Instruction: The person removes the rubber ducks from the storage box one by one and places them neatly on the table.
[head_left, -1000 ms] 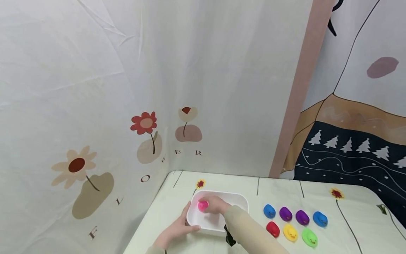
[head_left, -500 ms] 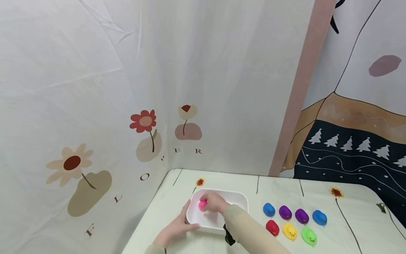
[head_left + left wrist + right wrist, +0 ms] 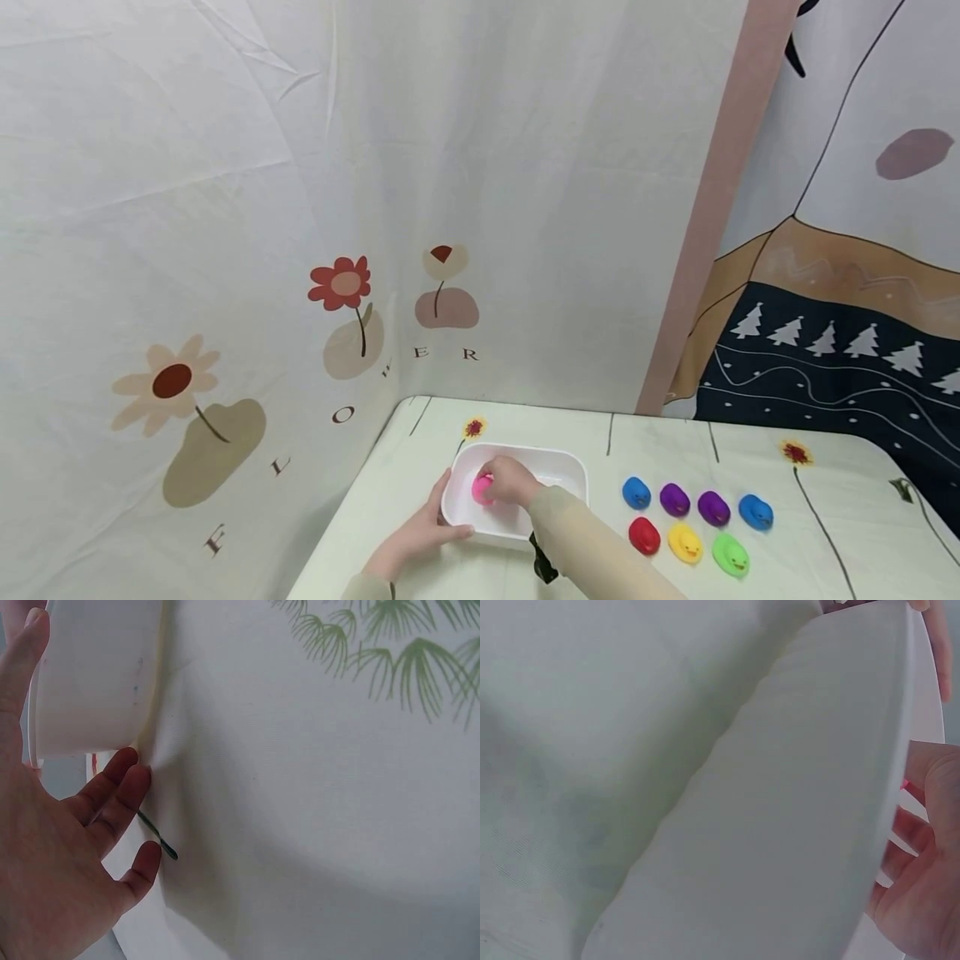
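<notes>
A shallow white plastic box (image 3: 525, 452) stands on the table, its wall also large in the right wrist view. My left hand (image 3: 420, 533) spans its near-left corner, thumb along the front wall and straight index finger along the left end. In the left wrist view the other left fingers (image 3: 124, 810) lie loosely bent at the foot of the box wall. Inside the box, my right hand (image 3: 508, 482) pinches a pink rubber duck (image 3: 481, 490) near the left end. A sliver of the pink duck shows past the fingers in the right wrist view; the rest is hidden there.
Right of the box lie several rubber ducks in two rows: a blue duck (image 3: 637, 493), two purple ones, another blue duck (image 3: 755, 512), then a red duck (image 3: 644, 536), a yellow duck (image 3: 685, 543) and a green duck (image 3: 731, 555). Printed curtains (image 3: 525, 208) hang behind the table.
The pink duck has turned in my right fingers: its face showed before, and now a plain round side does. My left hand and the box have stayed in place.
</notes>
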A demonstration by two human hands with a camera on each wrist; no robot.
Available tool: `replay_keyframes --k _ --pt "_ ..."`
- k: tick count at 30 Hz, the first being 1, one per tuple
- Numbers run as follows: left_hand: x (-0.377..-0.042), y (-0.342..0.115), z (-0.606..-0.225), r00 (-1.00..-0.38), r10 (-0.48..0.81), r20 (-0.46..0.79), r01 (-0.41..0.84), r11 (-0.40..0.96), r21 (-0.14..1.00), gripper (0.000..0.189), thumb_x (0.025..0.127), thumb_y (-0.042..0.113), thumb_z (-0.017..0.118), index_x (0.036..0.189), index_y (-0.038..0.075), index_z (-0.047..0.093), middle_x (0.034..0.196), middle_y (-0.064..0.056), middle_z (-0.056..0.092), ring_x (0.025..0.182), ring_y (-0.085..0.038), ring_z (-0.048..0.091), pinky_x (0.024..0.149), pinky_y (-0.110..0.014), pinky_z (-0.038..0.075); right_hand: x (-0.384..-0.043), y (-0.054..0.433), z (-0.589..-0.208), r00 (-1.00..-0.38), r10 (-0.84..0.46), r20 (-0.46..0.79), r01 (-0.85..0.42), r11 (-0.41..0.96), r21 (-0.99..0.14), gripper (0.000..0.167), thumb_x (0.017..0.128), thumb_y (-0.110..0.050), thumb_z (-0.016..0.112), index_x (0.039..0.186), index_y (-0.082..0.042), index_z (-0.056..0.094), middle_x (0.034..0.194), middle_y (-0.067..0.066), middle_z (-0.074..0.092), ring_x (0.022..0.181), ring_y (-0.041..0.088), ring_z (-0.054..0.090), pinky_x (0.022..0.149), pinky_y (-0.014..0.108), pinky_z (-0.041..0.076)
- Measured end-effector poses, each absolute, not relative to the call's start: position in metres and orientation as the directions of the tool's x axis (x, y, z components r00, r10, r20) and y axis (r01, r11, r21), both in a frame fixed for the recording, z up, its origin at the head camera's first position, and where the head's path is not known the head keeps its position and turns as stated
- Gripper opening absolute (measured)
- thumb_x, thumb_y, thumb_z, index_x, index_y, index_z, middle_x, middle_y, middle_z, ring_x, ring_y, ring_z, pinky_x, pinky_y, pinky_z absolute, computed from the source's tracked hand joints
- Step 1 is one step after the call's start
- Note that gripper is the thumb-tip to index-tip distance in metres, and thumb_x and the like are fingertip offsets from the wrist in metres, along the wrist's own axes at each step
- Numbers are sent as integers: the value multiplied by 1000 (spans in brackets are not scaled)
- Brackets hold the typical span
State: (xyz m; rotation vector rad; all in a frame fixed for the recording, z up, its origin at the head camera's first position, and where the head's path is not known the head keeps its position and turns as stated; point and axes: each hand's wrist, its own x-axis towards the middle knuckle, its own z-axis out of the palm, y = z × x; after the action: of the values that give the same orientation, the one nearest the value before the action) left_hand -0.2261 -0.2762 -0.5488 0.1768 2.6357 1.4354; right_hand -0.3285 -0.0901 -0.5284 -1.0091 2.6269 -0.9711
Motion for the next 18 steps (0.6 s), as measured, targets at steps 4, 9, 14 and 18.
replay_keyframes --k 4,9,14,18 --pt "-226 -277 -550 -985 161 -68 28 530 848 108 82 29 78 155 3 2 153 -32 20 133 -42 35 109 -61 27 -326 -86 -528 -774 -632 39 -479 545 -688 22 72 -1 79 93 -3 73 82 -1 65 71 10 51 71 25 47" --pt "-227 -276 -549 -984 163 -67 32 538 843 108 83 30 78 155 3 2 152 -34 21 132 -43 37 108 -60 28 -326 -80 -527 -790 -613 19 -448 556 -700 22 71 -1 79 92 -5 72 83 -2 64 73 12 53 72 28 49" --pt "-225 -274 -547 -984 162 -68 29 528 849 107 83 28 78 154 1 2 152 -35 19 134 -48 32 109 -63 24 -331 -76 -530 -804 -591 65 -468 562 -683 19 74 -3 77 92 -7 73 85 -2 65 75 12 55 75 30 50" --pt "-222 -273 -544 -985 154 -74 18 523 852 107 83 28 78 154 0 2 151 -36 19 134 -50 32 108 -65 23 -336 -73 -530 -818 -572 59 -439 554 -707 16 80 -8 77 95 -7 72 84 -3 65 75 13 56 76 32 52"
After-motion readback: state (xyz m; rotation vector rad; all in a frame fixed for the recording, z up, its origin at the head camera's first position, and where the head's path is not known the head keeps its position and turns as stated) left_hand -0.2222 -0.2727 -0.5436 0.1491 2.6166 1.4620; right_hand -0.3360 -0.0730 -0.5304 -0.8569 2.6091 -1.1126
